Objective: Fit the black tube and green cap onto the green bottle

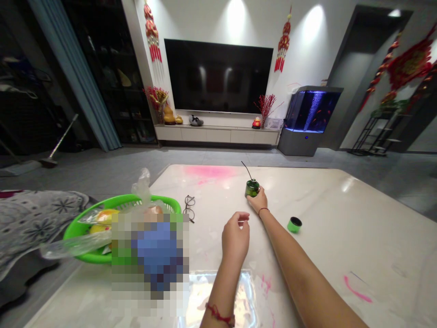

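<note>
one green bottle, one o'clock from the left hand (empty, fingers loosely curled), right hand clasped on its side, seemingly steadying it, the next move likely calling for a firm hold; one black stick in its neck; one green cap, four o'clock from it.

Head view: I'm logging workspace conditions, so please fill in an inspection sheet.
Surface: pale tabletop, pink marks.
Job's things: green bottle with dark stick rising from its top; small green cup-like piece apart.
Clutter: green basket holding wrapped items; glasses; one patch pixelated.
Hands: right hand grips bottle; left hand loosely curled, nothing seen in it.
Cables: nothing seen on tabletop.
Surroundings: television, lit aquarium.
</note>
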Available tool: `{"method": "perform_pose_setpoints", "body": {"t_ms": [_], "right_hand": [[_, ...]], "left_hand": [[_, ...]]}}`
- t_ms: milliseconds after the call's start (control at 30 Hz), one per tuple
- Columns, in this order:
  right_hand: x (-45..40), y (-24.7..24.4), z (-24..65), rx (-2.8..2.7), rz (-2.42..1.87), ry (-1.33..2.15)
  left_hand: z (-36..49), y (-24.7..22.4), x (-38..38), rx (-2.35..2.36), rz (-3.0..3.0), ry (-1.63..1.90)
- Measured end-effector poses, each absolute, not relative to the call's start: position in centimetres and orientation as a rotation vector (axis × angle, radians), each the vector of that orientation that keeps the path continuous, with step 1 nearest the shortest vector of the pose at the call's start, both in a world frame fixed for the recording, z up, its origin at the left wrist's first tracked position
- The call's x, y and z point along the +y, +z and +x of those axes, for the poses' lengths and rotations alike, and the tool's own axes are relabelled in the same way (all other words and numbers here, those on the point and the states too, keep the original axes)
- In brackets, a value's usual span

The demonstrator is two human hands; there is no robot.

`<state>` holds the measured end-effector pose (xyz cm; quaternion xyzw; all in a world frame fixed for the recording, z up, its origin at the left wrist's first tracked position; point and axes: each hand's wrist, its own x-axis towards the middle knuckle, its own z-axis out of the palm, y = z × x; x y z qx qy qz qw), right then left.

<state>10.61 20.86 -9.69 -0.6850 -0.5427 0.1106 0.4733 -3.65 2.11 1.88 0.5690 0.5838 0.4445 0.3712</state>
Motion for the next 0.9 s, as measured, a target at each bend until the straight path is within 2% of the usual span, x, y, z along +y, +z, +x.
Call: {"method": "perform_pose_setpoints", "body": {"t_ms": [900], "right_hand": [[20.62,-9.28,10.5,-1.277,-1.71,0.299]], "left_hand": [[-3.61,2.38,2.02,1.514,1.429,1.121]]}}
